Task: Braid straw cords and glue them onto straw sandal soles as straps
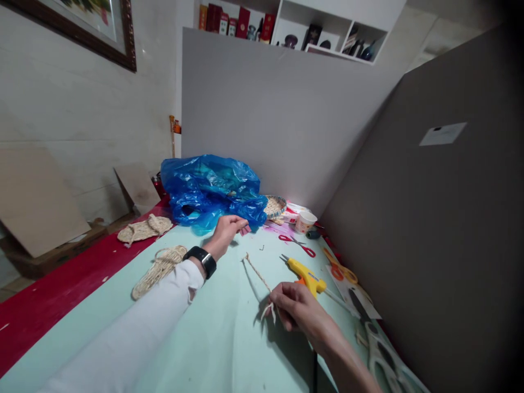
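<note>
My left hand, with a black watch on its wrist, pinches a small pinkish piece in front of the blue plastic bag. Nearer to me, my right hand is closed on a thin braided cord. The cord slants up and left from my fingers to a small knotted end, and loose pale strands hang below them. A yellow glue gun lies just beyond my right hand. Two woven straw soles, one beside my left forearm and one farther back, lie at the left.
The blue bag stands at the back beside a woven basket and a paper cup. Red scissors lie in front of them. Orange-handled scissors and large white-handled shears lie along the right edge by the grey partition.
</note>
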The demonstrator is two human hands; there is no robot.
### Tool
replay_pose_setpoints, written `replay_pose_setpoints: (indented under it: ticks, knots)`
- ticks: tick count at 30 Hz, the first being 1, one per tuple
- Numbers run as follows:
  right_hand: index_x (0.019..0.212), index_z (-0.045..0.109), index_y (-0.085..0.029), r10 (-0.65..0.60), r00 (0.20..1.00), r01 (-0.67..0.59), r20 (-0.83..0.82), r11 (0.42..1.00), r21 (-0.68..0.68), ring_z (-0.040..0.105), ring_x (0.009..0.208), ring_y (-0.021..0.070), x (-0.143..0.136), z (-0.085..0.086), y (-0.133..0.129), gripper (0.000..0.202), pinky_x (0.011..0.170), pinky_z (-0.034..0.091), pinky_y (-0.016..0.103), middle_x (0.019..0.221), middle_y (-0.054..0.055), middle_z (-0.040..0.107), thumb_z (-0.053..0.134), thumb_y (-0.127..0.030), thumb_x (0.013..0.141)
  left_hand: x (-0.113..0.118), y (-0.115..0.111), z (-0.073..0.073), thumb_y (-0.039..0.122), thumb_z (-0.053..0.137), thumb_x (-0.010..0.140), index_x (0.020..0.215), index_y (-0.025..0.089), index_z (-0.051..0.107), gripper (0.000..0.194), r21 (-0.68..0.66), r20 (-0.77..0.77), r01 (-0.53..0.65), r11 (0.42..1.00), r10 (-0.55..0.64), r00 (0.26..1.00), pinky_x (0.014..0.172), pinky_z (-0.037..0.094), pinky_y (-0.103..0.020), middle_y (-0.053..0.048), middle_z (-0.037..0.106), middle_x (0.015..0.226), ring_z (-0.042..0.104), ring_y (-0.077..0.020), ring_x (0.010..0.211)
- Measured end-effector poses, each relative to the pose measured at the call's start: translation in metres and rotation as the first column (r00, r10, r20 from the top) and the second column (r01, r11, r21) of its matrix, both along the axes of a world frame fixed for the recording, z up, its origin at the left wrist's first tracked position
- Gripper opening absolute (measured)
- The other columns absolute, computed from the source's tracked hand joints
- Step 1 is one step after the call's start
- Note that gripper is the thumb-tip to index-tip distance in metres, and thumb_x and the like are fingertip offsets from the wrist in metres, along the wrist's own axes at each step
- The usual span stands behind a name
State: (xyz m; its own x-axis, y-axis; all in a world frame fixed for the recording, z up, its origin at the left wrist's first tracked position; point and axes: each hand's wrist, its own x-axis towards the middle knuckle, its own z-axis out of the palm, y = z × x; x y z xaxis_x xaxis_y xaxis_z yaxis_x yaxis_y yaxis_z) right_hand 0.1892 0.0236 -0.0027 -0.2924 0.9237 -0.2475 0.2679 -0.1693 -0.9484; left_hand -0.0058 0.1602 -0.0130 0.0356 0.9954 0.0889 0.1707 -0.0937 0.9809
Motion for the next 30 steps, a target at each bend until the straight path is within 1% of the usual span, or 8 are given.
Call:
replay_pose_setpoints:
  ticks: [4,10,14,18,20,23,26,30]
  knots:
    - [0.071,0.064,-0.012,0.021,0.997,-0.019,-0.069,0.999,0.036,0.025,0.039,0.0048,0.014,0.014,-0.001,0.042,0.044,0.012,0.023,0.040,-0.007,0.040,0.063,-0.054,0.077,0.003,-0.009,-0.003,0.033,0.058,0.091,0.118,0.016,0.059,0.032,0.024,-0.249,-0.022,0.999,0.027,0.968,0.084,0.054,-0.043,-0.009,0.061,0.119,0.062,-0.0219,0.100]
    - [0.075,0.064,-0.011,0.045,0.985,-0.036,-0.167,0.998,0.059,0.024,0.040,0.0047,0.023,0.021,-0.003,0.039,0.045,0.013,0.024,0.042,-0.007,0.040,0.061,-0.049,0.084,0.003,-0.015,0.005,0.032,0.059,0.091,0.117,0.017,0.060,0.030,0.148,-0.476,0.047,0.988,0.029,0.879,0.090,0.051,-0.046,-0.010,0.060,0.123,0.060,-0.0233,0.106]
    - [0.074,0.063,-0.012,0.045,0.985,-0.038,-0.167,0.998,0.044,0.028,0.039,0.0040,0.022,0.025,-0.005,0.037,0.043,0.014,0.023,0.047,-0.004,0.050,0.064,-0.048,0.082,0.006,-0.021,0.032,0.029,0.060,0.089,0.106,0.018,0.066,0.021,0.265,-0.520,0.095,0.960,0.059,0.852,0.096,0.046,-0.046,-0.009,0.063,0.120,0.058,-0.0243,0.110]
    - [0.071,0.058,-0.014,0.069,0.982,-0.064,-0.177,0.997,0.037,0.033,0.038,0.0021,0.020,0.029,-0.006,0.036,0.040,0.016,0.021,0.066,0.002,0.065,0.067,-0.048,0.078,0.020,-0.056,0.065,0.015,0.053,0.085,0.088,0.019,0.075,0.022,0.348,-0.544,0.246,0.904,-0.019,0.839,0.099,0.038,-0.036,-0.009,0.071,0.109,0.058,-0.0268,0.111]
    - [0.068,0.058,-0.014,0.091,0.979,-0.085,-0.180,0.996,0.039,0.034,0.037,0.0019,0.019,0.032,-0.007,0.035,0.040,0.018,0.021,0.064,0.001,0.064,0.068,-0.047,0.077,0.024,-0.083,0.071,0.023,0.054,0.087,0.090,0.023,0.074,0.020,0.309,-0.575,0.396,0.865,-0.161,0.802,0.089,0.042,-0.028,-0.003,0.073,0.104,0.063,-0.0213,0.100]
    - [0.067,0.059,-0.014,0.172,0.977,-0.168,-0.125,0.985,0.043,0.037,0.038,0.0027,0.018,0.036,-0.010,0.035,0.039,0.022,0.020,0.061,-0.001,0.063,0.067,-0.046,0.079,0.025,-0.123,0.066,0.026,0.045,0.093,0.081,0.023,0.069,0.027,0.151,-0.636,0.562,0.813,-0.355,0.685,0.070,0.041,-0.025,0.001,0.069,0.077,0.060,-0.0159,0.075]
    - [0.069,0.058,-0.016,0.298,0.952,-0.297,-0.069,0.955,0.022,0.038,0.040,0.0034,0.019,0.041,-0.011,0.037,0.040,0.027,0.019,0.061,-0.002,0.062,0.062,-0.051,0.082,0.021,-0.146,0.059,0.024,0.040,0.095,0.074,0.021,0.061,0.029,0.040,-0.631,0.552,0.833,-0.408,0.660,0.065,0.036,-0.024,0.002,0.059,0.071,0.052,-0.0136,0.068]
    - [0.070,0.057,-0.016,0.385,0.921,-0.386,-0.058,0.923,-0.004,0.039,0.044,0.0043,0.022,0.046,-0.011,0.040,0.044,0.028,0.020,0.064,-0.002,0.060,0.060,-0.053,0.084,0.018,-0.152,0.055,0.028,0.043,0.094,0.073,0.021,0.058,0.027,-0.036,-0.544,0.509,0.860,-0.444,0.712,0.060,0.033,-0.023,0.004,0.056,0.069,0.047,-0.0121,0.064]
